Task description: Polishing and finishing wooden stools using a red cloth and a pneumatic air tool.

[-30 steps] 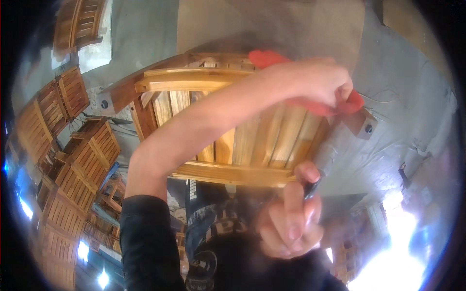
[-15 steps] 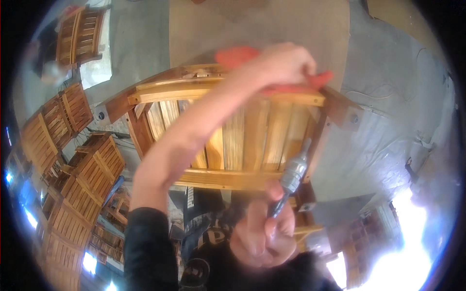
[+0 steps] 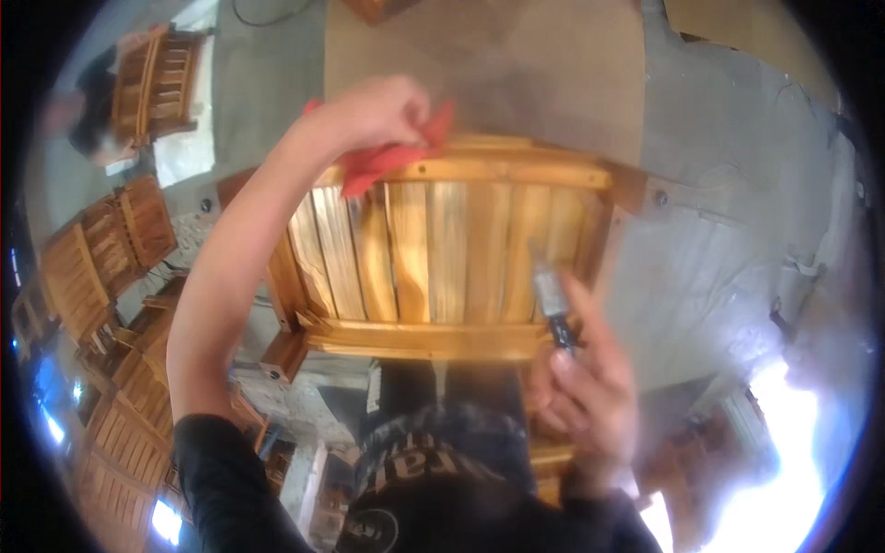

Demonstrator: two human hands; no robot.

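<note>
A slatted wooden chair (image 3: 442, 267) lies in front of me, its varnished slats facing up. My left hand (image 3: 373, 115) grips a red cloth (image 3: 387, 157) and presses it on the chair's far rail, near the left corner. My right hand (image 3: 585, 387) is closed around a small paintbrush (image 3: 551, 300) with a dark handle. The bristles point up over the slats on the right side, near the chair's front rail. My left forearm crosses the left part of the chair.
Several stacked wooden chairs (image 3: 92, 276) stand along the left. Another wooden chair (image 3: 152, 83) sits at the far left top with a person beside it. A brown sheet (image 3: 516, 64) covers the grey floor beyond the chair. Bright glare fills the lower right.
My left hand has swept the red cloth from the right end of the far rail to the left. My right hand has raised the brush toward the slats.
</note>
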